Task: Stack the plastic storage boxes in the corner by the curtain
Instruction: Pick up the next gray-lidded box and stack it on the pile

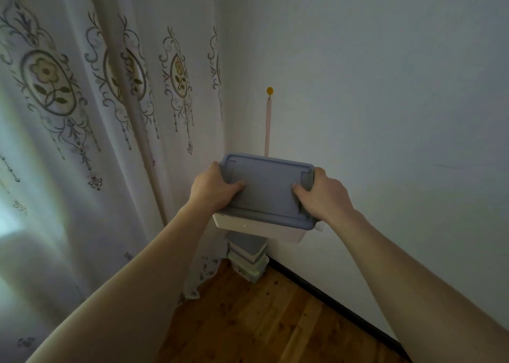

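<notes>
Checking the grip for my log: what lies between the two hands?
In the head view, the blue-lidded storage box spans the gap: the left hand grips one end, the right hand the other.

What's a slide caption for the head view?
Both hands, left hand and right hand, hold a blue-lidded box above the stack in the corner by the curtain.
</notes>
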The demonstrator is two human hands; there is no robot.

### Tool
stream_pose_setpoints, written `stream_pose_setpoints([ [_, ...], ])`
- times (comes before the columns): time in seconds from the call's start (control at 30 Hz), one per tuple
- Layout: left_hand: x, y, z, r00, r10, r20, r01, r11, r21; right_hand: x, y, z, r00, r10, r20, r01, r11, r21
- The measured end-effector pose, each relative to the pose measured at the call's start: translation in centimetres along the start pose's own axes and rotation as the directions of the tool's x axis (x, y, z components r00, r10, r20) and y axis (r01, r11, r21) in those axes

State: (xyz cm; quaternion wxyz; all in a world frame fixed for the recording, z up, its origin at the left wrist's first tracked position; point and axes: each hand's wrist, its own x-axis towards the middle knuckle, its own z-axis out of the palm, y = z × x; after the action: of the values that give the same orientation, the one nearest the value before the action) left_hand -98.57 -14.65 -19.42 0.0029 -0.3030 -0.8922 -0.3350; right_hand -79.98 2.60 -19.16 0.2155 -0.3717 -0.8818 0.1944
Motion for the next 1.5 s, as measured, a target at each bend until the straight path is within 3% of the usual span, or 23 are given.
stream_pose_setpoints([
  [0.67,22.1,-9.6,6.2,0.976,0.033,0.216,-0.032,0.999,-0.009,16.5,-3.7,14.5,0.986,0.127,0.111,-0.131,0.991,0.031],
  [1.5,42.6,-17.7,26.1,0.908,-0.015,0.418,0.041,0.998,-0.054,34.7,6.7,34.2,0.904,0.340,0.259,-0.351,0.937,-0.006],
])
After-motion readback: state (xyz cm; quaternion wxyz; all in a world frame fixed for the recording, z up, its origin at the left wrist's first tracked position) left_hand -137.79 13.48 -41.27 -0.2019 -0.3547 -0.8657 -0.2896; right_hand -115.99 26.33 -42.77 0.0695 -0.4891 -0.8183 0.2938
